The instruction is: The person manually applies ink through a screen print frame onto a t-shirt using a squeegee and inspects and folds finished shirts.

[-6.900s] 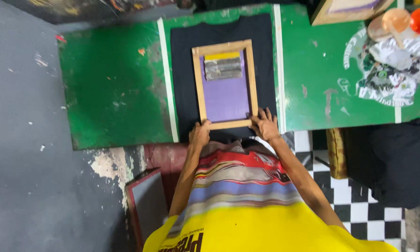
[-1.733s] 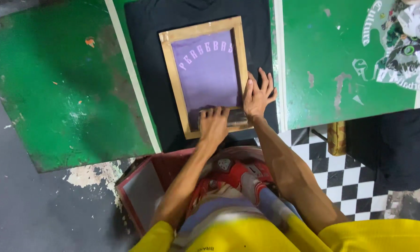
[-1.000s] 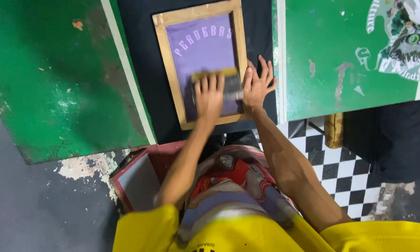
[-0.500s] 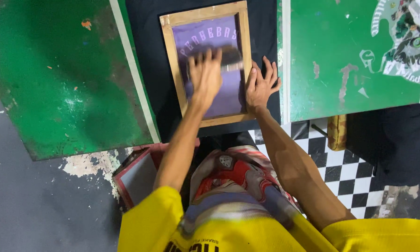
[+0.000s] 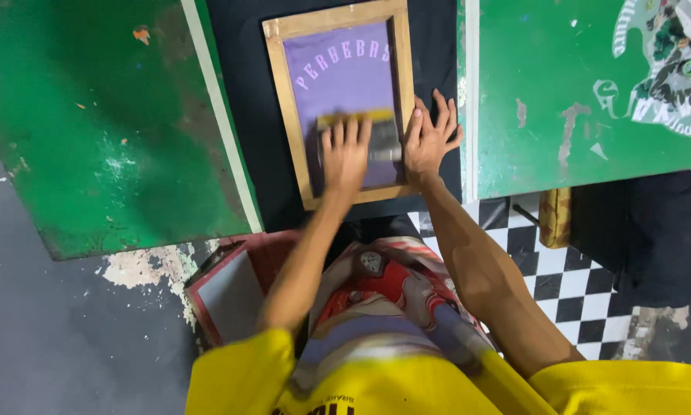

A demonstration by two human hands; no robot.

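Printing surface: lying across the top of the view, a green table [image 5: 107, 131] with white stripes and chipped paint.
Floor, left: grey concrete floor [image 5: 46, 330] with a pale worn patch below the table's edge.
Red tray: a red-rimmed flat tray [image 5: 230, 296] leans on the floor near the person's left elbow, just under the table's near edge.
Dark cloth: a black cloth [image 5: 253, 115] is spread flat on the table between two white stripes.
Wooden frame: a wooden-framed screen [image 5: 344, 77] with purple mesh and pale lettering along its top lies flat on the black cloth.
Squeegee: a squeegee [image 5: 376, 138] with a yellowish upper edge sits across the lower part of the mesh, blurred.
Left hand: the left hand [image 5: 345, 157] lies over the squeegee with fingers spread forward; whether it grips or only presses cannot be told through the blur.
Right hand: the right hand [image 5: 431, 138] is flat and splayed, palm down on the frame's right rail and the cloth beside it, closed on nothing.
Hands together: side by side, close but apart.
Floor, right: black-and-white checkered tiles [image 5: 561, 269] below the table.
Far right: a printed pale design [image 5: 668, 61] on the green table top.
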